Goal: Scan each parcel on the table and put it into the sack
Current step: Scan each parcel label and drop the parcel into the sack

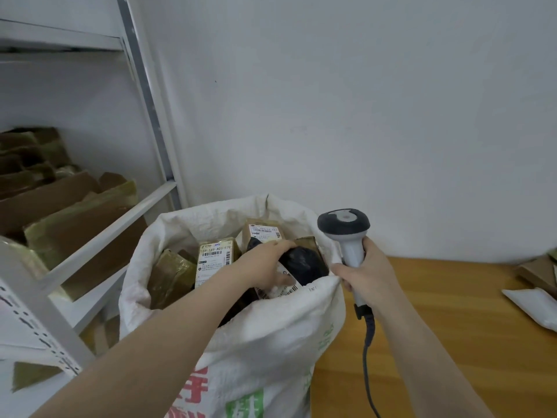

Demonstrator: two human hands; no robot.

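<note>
The left hand [268,263] reached inside the mouth of the sack [271,327], its fingers curled over the top of a black parcel [304,263] and its thumb underneath by the parcel's white barcode label, so the parcel was held within the sack's opening. Just left of that grip stood a labelled box [215,260], with a brown taped box [171,273] beyond it, and a second labelled box [265,232] lay behind the fingers. Right of the parcel, across the sack's rim, the right hand [367,276] was wrapped around the handle of the scanner [343,224], head upward, thumb touching the rim. The scanner's cable [366,357] hung below that hand over the wooden table [437,327]. Farther right on the table lay a white mailer [533,303]. Far left of both hands stood a metal shelf [105,224] stacked with cartons.
</note>
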